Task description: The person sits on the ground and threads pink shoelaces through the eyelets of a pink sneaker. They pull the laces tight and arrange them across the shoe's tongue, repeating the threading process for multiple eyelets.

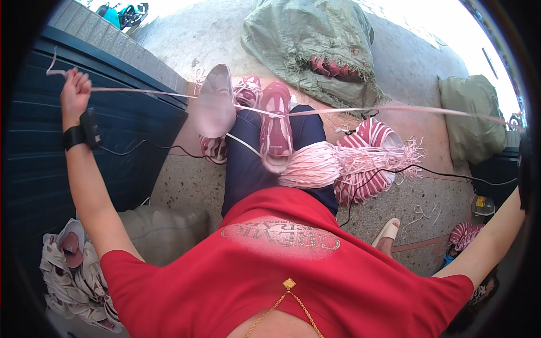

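Note:
My left hand (76,90) is raised at the far left, its fingers closed on a pale pink shoelace (141,90) whose loose end sticks up above the fist. The lace stretches across to the right edge, passing a pink sneaker (276,127) on my lap. My right arm reaches to the right edge; its hand is hidden beyond the picture's dark rim. Left of the sneaker is a pale, smooth, shoe-shaped piece (215,104), with more pink shoes (248,90) behind it. A bundle of pink laces (310,166) lies across my right thigh.
Striped pink pieces (366,180) lie right of my lap. A torn green sack (315,45) stands ahead, another sack (470,118) at the right. A dark blue panel (112,118) borders the left side. White shoe parts (76,276) are piled lower left. A black cable (445,179) crosses my legs.

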The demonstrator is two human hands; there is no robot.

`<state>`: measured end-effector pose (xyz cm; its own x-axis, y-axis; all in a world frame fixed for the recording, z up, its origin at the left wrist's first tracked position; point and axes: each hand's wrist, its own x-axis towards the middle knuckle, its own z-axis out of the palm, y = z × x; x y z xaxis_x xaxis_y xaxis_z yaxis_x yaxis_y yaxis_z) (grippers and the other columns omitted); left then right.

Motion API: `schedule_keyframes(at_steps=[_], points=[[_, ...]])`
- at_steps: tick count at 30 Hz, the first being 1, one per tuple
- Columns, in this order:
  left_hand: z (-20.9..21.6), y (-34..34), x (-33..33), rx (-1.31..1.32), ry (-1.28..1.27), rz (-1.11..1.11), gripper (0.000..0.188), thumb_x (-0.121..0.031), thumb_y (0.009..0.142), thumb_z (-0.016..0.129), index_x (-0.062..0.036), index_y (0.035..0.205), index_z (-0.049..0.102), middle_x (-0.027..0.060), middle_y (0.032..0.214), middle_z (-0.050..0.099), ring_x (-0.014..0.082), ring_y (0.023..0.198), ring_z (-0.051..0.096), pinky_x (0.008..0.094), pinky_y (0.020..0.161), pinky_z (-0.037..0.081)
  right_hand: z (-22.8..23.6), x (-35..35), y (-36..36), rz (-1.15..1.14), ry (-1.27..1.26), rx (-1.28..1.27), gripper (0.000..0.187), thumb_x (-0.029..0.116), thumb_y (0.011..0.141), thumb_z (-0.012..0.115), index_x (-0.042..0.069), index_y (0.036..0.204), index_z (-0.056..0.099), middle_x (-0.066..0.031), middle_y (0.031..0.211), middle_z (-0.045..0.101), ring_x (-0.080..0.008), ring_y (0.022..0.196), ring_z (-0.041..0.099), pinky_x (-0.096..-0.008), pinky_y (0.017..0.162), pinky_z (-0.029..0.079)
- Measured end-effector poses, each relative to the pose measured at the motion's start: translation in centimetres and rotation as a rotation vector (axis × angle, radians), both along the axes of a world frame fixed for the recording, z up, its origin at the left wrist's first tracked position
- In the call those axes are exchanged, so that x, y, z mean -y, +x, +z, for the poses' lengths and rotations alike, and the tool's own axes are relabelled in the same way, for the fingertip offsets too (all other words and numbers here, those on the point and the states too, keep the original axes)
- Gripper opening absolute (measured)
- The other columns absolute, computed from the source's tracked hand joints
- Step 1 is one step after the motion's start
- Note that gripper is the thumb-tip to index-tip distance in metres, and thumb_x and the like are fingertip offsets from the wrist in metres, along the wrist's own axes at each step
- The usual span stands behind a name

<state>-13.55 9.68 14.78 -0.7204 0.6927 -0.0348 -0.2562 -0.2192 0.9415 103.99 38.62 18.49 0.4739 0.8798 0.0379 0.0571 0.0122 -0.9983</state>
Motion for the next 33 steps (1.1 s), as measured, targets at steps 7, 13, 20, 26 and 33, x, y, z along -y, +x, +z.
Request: schedule_keyframes(at_steps=[7,13,20,26,33], points=[[-8.2,-13.8,8.6,0.114,-0.338,0.349,0.015,-0.022,0.096,0.049,-0.0113,0.085,0.047,-0.0029,0.057,0.035,0.0082,0.043,0.029,0.0249,0.04,0.024,-5.5,-6.4,-2.5,0.285,0.001,-0.387,0.014,0.01,0.09,0.06,-0.003,0.095,0.059,-0.0115,0.089,0.061,-0.0189,0.086,0.059,-0.0287,0.078,0.049],[-20.4,7.5,-2.5,0.351,-0.544,-0.361,0.011,-0.023,0.095,0.053,-0.0154,0.087,0.051,-0.0081,0.056,0.035,0.0055,0.044,0.034,0.0272,0.051,0.035,-22.9,5.8,-47.4,0.822,-0.279,0.102,0.017,0.018,0.092,0.058,0.003,0.098,0.064,-0.0031,0.078,0.063,-0.0097,0.069,0.059,-0.0228,0.069,0.05],[-29.2,27.7,-6.1,0.23,-0.687,-0.853,0.03,-0.035,0.095,0.052,-0.0061,0.088,0.057,-0.0022,0.066,0.05,0.0074,0.054,0.048,0.0246,0.057,0.044,-33.5,17.5,-64.6,1.293,0.15,0.812,0.014,0.011,0.08,0.055,0.004,0.084,0.066,-0.0119,0.093,0.064,-0.0281,0.094,0.059,-0.0398,0.082,0.044],[-29.3,29.5,-5.6,-0.136,-0.795,-0.806,0.022,-0.022,0.094,0.05,-0.0027,0.093,0.061,0.0007,0.075,0.058,0.0086,0.064,0.056,0.0211,0.061,0.047,-36.4,16.6,-67.5,0.912,0.238,1.044,0.015,0.011,0.079,0.053,0.006,0.083,0.067,-0.0085,0.107,0.062,-0.0245,0.109,0.052,-0.0399,0.09,0.037],[-31.0,29.9,-4.1,-0.653,-0.734,-0.74,0.028,-0.023,0.092,0.054,0.0005,0.104,0.063,0.0059,0.084,0.065,0.0138,0.069,0.061,0.028,0.065,0.047,-35.7,16.2,-68.6,0.958,0.297,1.128,0.014,0.013,0.077,0.055,0.01,0.08,0.068,-0.0048,0.101,0.061,-0.0225,0.103,0.051,-0.0389,0.083,0.035]])
